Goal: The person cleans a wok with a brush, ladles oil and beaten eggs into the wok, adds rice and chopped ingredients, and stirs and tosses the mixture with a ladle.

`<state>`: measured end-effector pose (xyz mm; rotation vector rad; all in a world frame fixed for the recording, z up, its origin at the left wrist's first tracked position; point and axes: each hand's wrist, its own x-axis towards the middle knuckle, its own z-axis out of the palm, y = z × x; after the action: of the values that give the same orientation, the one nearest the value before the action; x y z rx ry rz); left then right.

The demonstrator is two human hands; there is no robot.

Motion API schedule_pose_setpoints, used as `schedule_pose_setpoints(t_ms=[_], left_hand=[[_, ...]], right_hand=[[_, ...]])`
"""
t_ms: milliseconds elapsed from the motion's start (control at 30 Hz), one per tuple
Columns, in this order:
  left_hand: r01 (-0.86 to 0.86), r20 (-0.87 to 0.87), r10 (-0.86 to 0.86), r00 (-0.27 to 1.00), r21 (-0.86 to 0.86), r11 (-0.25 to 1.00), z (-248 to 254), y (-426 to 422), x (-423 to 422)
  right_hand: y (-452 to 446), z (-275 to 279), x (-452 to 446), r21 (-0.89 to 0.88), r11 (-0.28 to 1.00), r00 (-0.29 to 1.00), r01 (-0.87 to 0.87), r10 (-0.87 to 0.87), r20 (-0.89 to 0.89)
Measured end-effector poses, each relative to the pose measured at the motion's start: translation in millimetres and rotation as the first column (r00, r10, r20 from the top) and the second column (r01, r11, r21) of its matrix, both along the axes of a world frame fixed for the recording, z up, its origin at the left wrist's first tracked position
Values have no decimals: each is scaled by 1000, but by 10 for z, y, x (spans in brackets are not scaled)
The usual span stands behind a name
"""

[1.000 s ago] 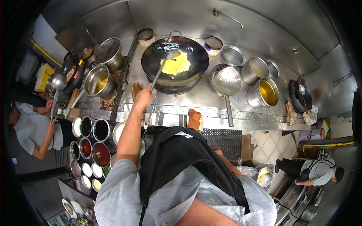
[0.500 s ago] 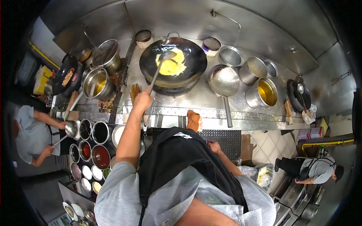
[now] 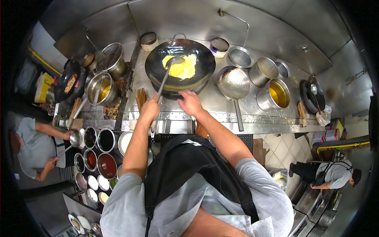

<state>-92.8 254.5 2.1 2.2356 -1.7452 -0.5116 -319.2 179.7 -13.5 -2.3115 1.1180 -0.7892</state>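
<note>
My left hand (image 3: 151,109) is closed around the long handle of a ladle (image 3: 165,79). The ladle's bowl rests on a yellow egg mass (image 3: 183,69) inside a large black wok (image 3: 205,59). My right hand (image 3: 191,104) is just in front of the wok's near rim, its thumb and fingers parted. I see nothing in it; whether its fingertips touch the wok I cannot tell. Beside my left hand stands a bamboo brush (image 3: 141,97). Below my right forearm a brown cloth (image 3: 201,130) is partly hidden at the counter edge.
To the wok's right are a perforated strainer (image 3: 233,82) and a pot of yellow liquid (image 3: 273,94). Several sauce containers (image 3: 107,166) stand at left. One co-worker (image 3: 37,148) holds a ladle (image 3: 74,139) at far left; another person (image 3: 333,173) stands at far right.
My right hand has come up from beside my apron to the wok's near side. The ladle's bowl has moved slightly left and down, and the egg has shifted in the wok.
</note>
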Motion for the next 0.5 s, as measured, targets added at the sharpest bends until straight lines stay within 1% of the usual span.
schedule_pose_setpoints(t_ms=[67,100,167,200,300,333,433,467,500], left_hand=[[-38,-68,48,997,136,990,419,278,-104],[-58,-98,79,992,205,977,594,389,-115],[17,-139,5,990,155,988,689,555,58],[54,-157,-34,987,129,990,743,630,126],[99,-101,-85,991,145,985,1118,796,154],[150,-50,-146,988,113,982,1221,858,260],[210,-134,-184,974,221,952,1665,988,574],[177,-178,-128,976,293,939,1864,982,543],[192,-153,-154,976,278,941,1860,959,524]], right_hand=[[-137,-101,218,-1,1000,995,13,-13,-97],[-242,-146,294,57,998,983,6,4,-182],[-358,-234,403,176,984,937,0,62,-344],[-290,-61,391,188,980,949,71,-8,-316],[-339,-34,393,242,964,913,107,2,-409],[-260,39,313,158,982,937,104,-43,-348],[-77,292,-78,-98,995,977,-17,-5,-212],[6,345,-167,-106,994,984,-15,-4,-181],[89,392,-243,-116,993,989,-11,-6,-148]])
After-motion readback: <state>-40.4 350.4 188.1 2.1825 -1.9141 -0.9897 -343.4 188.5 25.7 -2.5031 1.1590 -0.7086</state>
